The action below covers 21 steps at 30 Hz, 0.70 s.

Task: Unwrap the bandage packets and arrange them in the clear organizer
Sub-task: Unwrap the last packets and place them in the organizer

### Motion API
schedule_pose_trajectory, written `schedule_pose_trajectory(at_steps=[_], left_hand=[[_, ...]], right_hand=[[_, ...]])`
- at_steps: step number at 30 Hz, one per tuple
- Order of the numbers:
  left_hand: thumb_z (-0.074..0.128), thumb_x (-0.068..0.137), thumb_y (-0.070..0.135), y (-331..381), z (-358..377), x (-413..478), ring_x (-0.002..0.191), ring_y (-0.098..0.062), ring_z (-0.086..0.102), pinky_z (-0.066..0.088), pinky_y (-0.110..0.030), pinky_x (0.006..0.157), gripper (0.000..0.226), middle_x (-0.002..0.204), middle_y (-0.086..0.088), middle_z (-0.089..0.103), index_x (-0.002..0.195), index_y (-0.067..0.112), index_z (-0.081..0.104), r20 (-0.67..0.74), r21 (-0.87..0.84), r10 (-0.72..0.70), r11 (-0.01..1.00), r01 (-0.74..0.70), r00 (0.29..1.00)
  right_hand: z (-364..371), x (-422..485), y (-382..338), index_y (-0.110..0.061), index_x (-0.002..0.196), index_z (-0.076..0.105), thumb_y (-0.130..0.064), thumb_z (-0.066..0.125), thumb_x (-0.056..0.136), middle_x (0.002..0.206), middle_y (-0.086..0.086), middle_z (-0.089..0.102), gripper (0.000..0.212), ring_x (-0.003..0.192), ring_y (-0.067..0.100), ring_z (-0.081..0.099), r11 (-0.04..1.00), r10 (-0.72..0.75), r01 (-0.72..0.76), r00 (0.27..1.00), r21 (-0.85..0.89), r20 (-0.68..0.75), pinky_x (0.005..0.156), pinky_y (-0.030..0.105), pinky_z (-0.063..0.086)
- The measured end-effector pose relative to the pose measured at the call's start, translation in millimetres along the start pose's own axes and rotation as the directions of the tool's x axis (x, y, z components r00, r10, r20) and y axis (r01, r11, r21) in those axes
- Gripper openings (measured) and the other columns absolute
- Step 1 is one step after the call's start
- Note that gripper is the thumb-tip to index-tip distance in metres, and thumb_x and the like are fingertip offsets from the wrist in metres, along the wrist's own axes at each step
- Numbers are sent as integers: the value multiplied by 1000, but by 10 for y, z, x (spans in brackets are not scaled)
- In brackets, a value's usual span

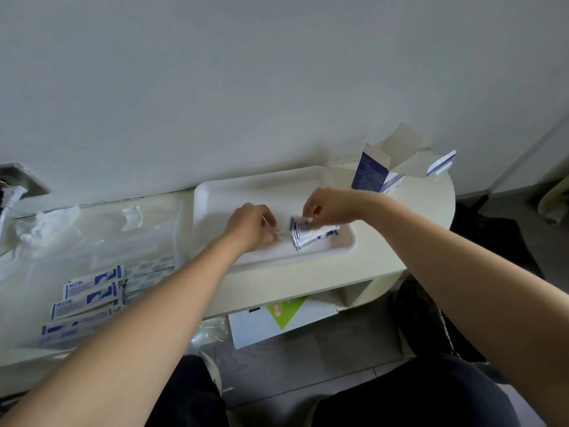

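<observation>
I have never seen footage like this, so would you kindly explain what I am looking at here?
No machine here: a person wears a camera on the head, looking down at their own bare arms. The right hand pinches a bandage packet above a small pile of packets in a white tray. The left hand curls beside it; whether it holds anything is unclear. Left of the tray lie the clear organizer and rows of packets; an opened box stands behind.
</observation>
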State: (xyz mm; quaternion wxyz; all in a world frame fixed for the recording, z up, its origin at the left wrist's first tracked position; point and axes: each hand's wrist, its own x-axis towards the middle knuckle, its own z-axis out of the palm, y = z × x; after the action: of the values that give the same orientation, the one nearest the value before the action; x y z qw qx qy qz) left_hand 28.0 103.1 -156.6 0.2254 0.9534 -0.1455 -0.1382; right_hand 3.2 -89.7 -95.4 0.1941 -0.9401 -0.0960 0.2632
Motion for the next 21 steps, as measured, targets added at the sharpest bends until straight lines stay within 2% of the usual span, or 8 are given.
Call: schedule_pose_trajectory(at_steps=[2, 5, 9, 14, 19, 21], left_hand=[[79, 70, 26, -7, 9, -30, 88, -21, 57, 41, -24, 74, 29, 99, -4, 53, 94, 22, 64, 1, 11, 22, 1000, -22, 1000], [80, 70, 26, -17, 25, -61, 90, -24, 58, 42, -23, 77, 31, 98, -4, 50, 97, 22, 66, -20, 19, 47, 999, -47, 999], [78, 72, 24, -9, 33, -72, 95, -25, 57, 43, -25, 82, 31, 104, -8, 52, 100, 20, 66, -25, 10, 33, 999, -32, 999], [79, 71, 23, -10, 33, -76, 95, -25, 56, 42, -24, 79, 33, 106, -8, 52, 101, 21, 66, -25, 6, 24, 1000, -24, 999], [77, 73, 21, -34, 53, -72, 96, -26, 56, 41, -25, 78, 29, 105, -8, 52, 99, 22, 66, -38, 7, 23, 1000, -23, 999], [77, 73, 21, -42, 48, -77, 95, -24, 55, 40, -24, 76, 29, 103, -6, 50, 99, 22, 66, -38, 10, 20, 1000, -20, 999]], right_hand=[[140, 25, 20, -14, 115, 65, -21, 64, 88, 100, -6, 55, 28, 90, 11, 53, 990, -1, 4, 1000, -143, 22, 78, 20, 39], [337, 43, 77, -14, 126, 54, -17, 63, 89, 118, 5, 48, 38, 102, 22, 50, 968, -20, 14, 1000, -250, -21, 80, 26, 38], [435, 37, 165, -11, 120, 45, -8, 64, 86, 114, 12, 55, 39, 93, 28, 53, 981, 13, -33, 995, -193, -102, 74, 33, 44], [422, 38, 147, -8, 122, 46, -20, 66, 87, 114, 12, 57, 42, 90, 25, 51, 966, 60, -79, 995, -245, -82, 74, 32, 42], [415, 26, 129, -7, 127, 51, -30, 57, 93, 122, 13, 48, 41, 106, 27, 48, 932, 31, -46, 998, -359, -46, 83, 31, 40], [408, 23, 136, -9, 126, 51, -32, 55, 94, 122, 12, 50, 39, 109, 27, 48, 928, 13, -43, 996, -369, -85, 88, 34, 41]])
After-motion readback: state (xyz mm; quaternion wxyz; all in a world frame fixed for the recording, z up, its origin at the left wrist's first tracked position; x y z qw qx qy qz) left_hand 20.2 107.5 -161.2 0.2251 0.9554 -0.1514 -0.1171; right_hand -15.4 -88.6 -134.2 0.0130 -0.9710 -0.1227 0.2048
